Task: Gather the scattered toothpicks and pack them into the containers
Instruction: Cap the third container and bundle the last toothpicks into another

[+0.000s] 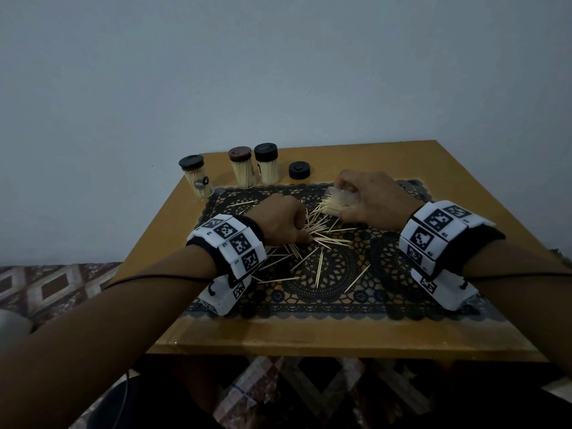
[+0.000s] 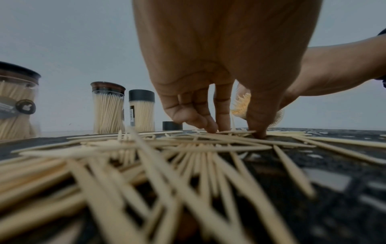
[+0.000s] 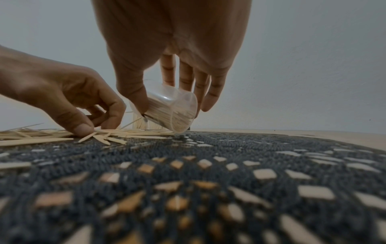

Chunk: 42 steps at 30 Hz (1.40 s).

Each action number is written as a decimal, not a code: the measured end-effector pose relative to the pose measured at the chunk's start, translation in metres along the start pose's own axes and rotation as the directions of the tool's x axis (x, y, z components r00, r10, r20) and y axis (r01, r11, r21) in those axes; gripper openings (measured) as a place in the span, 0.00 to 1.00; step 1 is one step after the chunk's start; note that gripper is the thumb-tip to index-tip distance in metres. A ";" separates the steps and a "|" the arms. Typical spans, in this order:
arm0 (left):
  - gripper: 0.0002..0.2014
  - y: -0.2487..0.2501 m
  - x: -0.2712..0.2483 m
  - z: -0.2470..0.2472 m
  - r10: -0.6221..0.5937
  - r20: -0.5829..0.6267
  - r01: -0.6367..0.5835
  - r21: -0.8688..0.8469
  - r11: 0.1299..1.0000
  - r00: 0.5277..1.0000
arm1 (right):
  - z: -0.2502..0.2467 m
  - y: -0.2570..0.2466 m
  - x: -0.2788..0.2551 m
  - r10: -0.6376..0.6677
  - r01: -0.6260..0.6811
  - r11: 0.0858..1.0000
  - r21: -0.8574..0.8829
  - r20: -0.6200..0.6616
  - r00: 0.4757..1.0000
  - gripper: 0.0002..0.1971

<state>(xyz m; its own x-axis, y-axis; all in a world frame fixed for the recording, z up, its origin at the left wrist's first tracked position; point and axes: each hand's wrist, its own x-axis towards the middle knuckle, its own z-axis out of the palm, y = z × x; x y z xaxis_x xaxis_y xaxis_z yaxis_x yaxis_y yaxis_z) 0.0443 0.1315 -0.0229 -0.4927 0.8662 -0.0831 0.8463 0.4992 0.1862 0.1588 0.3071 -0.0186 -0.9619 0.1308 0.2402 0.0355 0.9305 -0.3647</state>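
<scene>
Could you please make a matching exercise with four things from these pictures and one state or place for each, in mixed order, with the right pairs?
Things:
1. clear container
2. loose black lid
3. brown-lidded jar
4. scattered toothpicks

States or places:
A. lying on the dark lace mat
B. upright, closed, full
C. tilted, held by the right hand
D. alone on the table, right of the jars

Pairs: 1-C, 2-D, 3-B, 4-A

Wooden bench (image 1: 387,332) w/ black lace mat (image 1: 387,261), centre frame. Left hand (image 1: 280,222) presses on scattered toothpicks (image 1: 318,261). Right hand (image 1: 371,201) holds tilted clear container (image 1: 339,202) of toothpicks. Three capped containers (image 1: 244,168) and loose lid (image 1: 299,170) upper left.
</scene>
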 end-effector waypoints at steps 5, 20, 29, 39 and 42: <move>0.33 -0.002 -0.001 0.000 -0.034 0.024 0.032 0.065 0.997 0.999 | -0.002 -0.001 0.000 0.030 -0.030 0.999 -0.026 -0.001 1.000 0.23; 0.10 0.002 -0.004 -0.006 0.045 -0.047 -0.044 0.040 0.998 0.998 | -0.002 -0.001 0.000 0.033 -0.032 0.999 -0.003 0.035 0.999 0.22; 0.08 0.002 -0.006 -0.006 -0.036 -0.118 0.039 0.022 0.999 0.992 | -0.003 0.000 0.000 0.034 -0.033 0.999 -0.024 0.038 0.999 0.22; 0.07 0.000 -0.004 -0.005 -0.057 -0.137 0.054 -0.031 0.998 0.989 | -0.002 0.001 0.001 0.034 -0.033 0.999 -0.024 0.043 0.998 0.23; 0.07 -0.002 -0.003 -0.005 -0.039 -0.167 0.033 -0.041 0.999 0.985 | -0.001 0.002 0.002 0.034 -0.032 0.999 -0.043 0.039 0.999 0.23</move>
<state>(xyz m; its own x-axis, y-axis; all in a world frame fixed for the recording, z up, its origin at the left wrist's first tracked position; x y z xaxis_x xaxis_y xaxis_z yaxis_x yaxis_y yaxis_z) 0.0437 0.1276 -0.0177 -0.5525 0.8302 0.0745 0.8206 0.5261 0.2235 0.1572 0.3097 -0.0174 -0.9699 0.1489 0.1926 0.0781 0.9397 -0.3328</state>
